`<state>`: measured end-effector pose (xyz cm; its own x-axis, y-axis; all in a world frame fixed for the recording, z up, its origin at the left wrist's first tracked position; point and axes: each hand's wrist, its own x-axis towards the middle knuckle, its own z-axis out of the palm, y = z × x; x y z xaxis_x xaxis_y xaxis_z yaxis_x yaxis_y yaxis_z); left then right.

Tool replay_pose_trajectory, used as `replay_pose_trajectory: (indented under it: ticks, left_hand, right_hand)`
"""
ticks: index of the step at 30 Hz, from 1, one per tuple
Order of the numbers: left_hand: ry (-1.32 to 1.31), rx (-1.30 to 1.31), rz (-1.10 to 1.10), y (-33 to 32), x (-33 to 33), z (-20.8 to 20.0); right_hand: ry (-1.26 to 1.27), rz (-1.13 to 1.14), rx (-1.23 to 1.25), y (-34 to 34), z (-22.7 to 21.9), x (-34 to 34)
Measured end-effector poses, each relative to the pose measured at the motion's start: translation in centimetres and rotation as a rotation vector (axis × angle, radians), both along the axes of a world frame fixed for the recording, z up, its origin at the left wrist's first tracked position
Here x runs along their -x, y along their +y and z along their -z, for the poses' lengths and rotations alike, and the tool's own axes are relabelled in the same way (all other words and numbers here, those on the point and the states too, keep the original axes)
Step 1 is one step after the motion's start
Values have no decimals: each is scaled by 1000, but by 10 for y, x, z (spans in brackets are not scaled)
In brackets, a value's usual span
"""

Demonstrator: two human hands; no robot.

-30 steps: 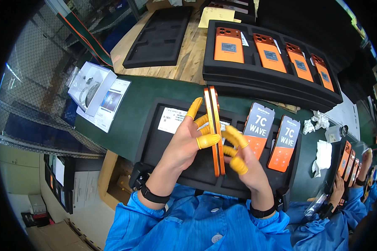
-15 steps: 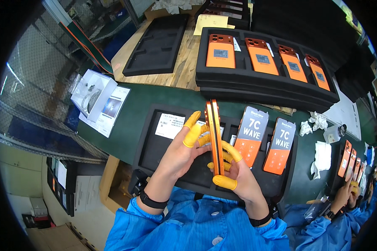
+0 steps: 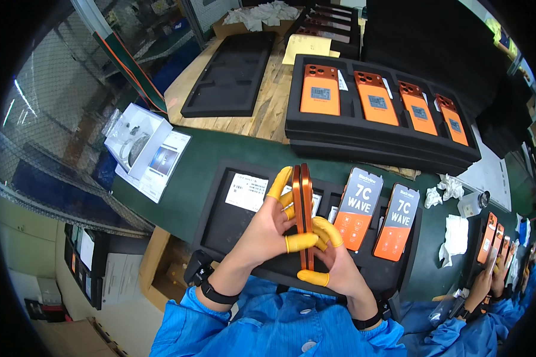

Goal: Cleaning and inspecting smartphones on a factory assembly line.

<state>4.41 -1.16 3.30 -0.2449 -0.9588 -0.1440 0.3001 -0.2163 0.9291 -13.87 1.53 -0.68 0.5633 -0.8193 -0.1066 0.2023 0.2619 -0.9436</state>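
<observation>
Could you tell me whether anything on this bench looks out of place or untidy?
Mostly orderly. The crumpled white wipes lie loose on the green mat, right of the black tray. Both hands, left hand and right hand, hold two orange phones upright on edge.

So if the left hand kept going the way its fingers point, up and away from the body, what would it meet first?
The left hand already grips the edge-on orange phones. Beyond its fingertips lies the white label in the black tray, though depth is hard to judge.
</observation>
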Motion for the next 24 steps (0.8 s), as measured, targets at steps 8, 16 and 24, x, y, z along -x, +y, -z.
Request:
replay_pose_trajectory:
  ticks: [8, 16, 24]
  left_hand:
    - [-361, 604, 156, 22, -7, -2]
    - [-390, 700, 245, 22, -11, 11]
    - [-387, 657, 226, 20, -11, 16]
  right_hand:
    - [182, 33, 410, -28, 1, -2]
    - [350, -35, 535, -29, -3, -3]
    - [317, -19, 509, -30, 0, -3]
